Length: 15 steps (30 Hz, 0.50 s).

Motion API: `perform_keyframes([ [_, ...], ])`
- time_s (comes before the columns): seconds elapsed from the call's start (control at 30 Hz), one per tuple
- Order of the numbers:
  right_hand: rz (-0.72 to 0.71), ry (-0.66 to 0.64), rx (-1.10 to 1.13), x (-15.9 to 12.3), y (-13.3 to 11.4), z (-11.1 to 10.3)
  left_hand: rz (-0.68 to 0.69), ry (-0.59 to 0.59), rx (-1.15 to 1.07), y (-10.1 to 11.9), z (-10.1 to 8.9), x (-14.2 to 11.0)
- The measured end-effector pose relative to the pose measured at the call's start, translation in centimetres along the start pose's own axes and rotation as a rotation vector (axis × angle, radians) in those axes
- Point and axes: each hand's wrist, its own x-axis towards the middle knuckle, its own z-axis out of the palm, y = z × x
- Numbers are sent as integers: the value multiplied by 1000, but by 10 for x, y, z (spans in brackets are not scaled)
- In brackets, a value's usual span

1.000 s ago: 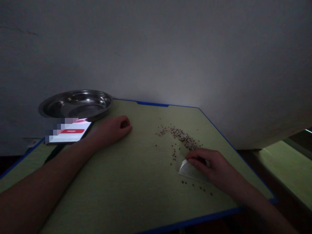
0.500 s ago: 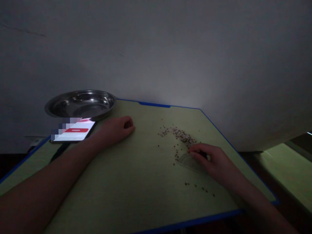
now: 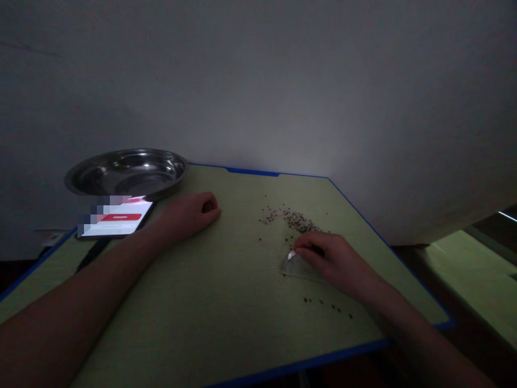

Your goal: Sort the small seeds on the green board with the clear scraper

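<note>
As one counts inward from the blue front edge (image 3: 283, 368) of the pale-green tabletop (image 3: 218, 302): one row of small dark beans (image 3: 333, 306); one clear half-round plastic sheet (image 3: 302, 269), clamped in the right hand's (image 3: 337, 261) pinch, the step being, I judge, handling it beside the heap, any further shift calling for a light, level grip. Beyond: one scattered heap of dark and whitish grains (image 3: 302, 221); one left hand (image 3: 188, 213), loosely curled, fingertips meeting or not I cannot tell; one lit flat screen (image 3: 117, 227); one round shiny metal basin (image 3: 145, 159). Open room lies between the hands, bounded rearward by the blue far edge (image 3: 252, 172) and grey wall (image 3: 258, 91).
</note>
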Motion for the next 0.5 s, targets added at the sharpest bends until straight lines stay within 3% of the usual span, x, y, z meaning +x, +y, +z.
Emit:
perform_keyframes([
  [0.1,-13,-8,20,-7,-3,-7,14,-11,2,1,-2,-1],
  [0.3,198,196,-56,-53,19,-28,33,6,3,1,-1,-2],
  [0.5,322,266,-196,-90,36,-17,46,12,26,-2,3,0],
])
